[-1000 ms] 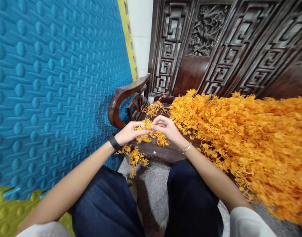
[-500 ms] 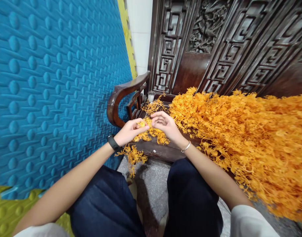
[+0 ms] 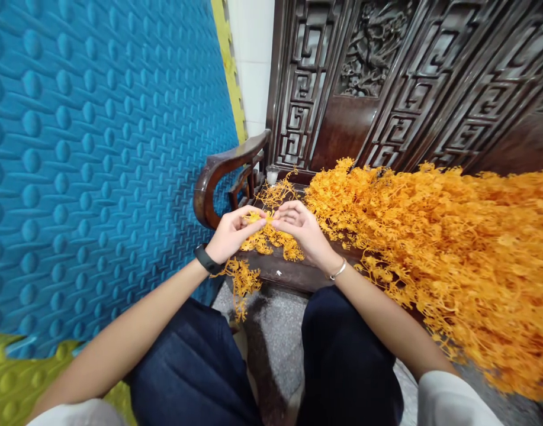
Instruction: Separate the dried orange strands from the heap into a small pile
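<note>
Between my fingertips is a small yellow-orange plastic flower piece (image 3: 269,216). My left hand (image 3: 235,232) pinches it from the left, and a strand of orange pieces (image 3: 241,281) hangs below that wrist over the bench edge. From the right, my right hand (image 3: 303,231) meets it with thumb and forefinger closed, the other fingers curled. Just beyond and below the hands, loose orange flower pieces (image 3: 291,247) lie on the dark wooden bench seat (image 3: 293,273). Thin orange stems (image 3: 278,193) lie behind them.
A large heap of orange plastic flowers (image 3: 453,236) covers the bench to the right. The curved wooden armrest (image 3: 204,189) stands at left, before a blue foam mat (image 3: 98,177). The carved backrest (image 3: 364,71) rises behind. A small white cup (image 3: 272,176) sits in the corner.
My fingertips have come together at the small flower piece; a gap showed between the hands before. The left hand has moved slightly up, and the hanging strand has shifted a little.
</note>
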Available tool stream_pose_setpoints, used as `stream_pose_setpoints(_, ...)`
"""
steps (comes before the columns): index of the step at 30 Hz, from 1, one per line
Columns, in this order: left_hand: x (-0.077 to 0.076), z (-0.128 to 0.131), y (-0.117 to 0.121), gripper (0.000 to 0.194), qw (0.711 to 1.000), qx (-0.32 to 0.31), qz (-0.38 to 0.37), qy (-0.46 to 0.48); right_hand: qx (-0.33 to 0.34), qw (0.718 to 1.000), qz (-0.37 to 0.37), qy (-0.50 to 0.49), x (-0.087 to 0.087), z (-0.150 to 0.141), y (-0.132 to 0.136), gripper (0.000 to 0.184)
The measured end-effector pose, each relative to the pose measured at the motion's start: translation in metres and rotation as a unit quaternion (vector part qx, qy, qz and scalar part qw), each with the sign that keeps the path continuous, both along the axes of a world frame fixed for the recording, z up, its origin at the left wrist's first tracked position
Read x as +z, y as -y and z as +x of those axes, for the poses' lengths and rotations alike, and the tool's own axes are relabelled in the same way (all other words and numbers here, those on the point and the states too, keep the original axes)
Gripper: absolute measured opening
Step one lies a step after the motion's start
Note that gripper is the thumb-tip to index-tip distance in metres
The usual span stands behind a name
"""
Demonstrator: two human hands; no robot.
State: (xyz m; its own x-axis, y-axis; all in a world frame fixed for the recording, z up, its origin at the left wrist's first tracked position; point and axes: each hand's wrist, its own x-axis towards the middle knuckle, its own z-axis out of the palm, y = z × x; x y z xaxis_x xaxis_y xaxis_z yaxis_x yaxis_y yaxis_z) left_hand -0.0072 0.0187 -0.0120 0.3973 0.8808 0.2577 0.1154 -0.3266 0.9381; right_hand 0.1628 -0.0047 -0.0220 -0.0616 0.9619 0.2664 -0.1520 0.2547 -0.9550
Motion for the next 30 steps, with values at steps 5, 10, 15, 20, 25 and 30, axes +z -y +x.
stream_pose_setpoints(5, -0.001, 0.0, 0.003, 0.025, 0.999, 0.014, 0.043, 0.001, 0.027, 0.999, 0.002, 0.036, -0.001, -0.003, 0.001, 0.035)
stream_pose_setpoints(10, -0.003, 0.002, 0.007, 0.026, 0.998, 0.012, 0.063, -0.008, -0.005, 0.997, 0.047, 0.055, -0.003, -0.007, 0.004, 0.026)
stream_pose_setpoints(15, -0.005, 0.002, 0.012, 0.025, 0.996, 0.039, 0.074, -0.039, -0.036, 0.997, 0.05, 0.051, -0.001, -0.004, 0.003, 0.019)
stream_pose_setpoints(20, -0.006, 0.007, 0.019, 0.019, 0.986, 0.066, 0.121, -0.094, -0.025, 0.998, 0.036, 0.047, 0.003, -0.003, 0.004, 0.018)
stream_pose_setpoints(25, -0.009, 0.013, 0.021, 0.017, 0.979, 0.088, 0.147, -0.114, -0.098, 0.988, 0.068, 0.098, 0.002, -0.003, 0.004, 0.019)
stream_pose_setpoints(30, -0.01, 0.015, 0.018, 0.017, 0.968, 0.098, 0.174, -0.153, -0.174, 0.972, 0.093, 0.124, -0.005, -0.006, 0.001, 0.015)
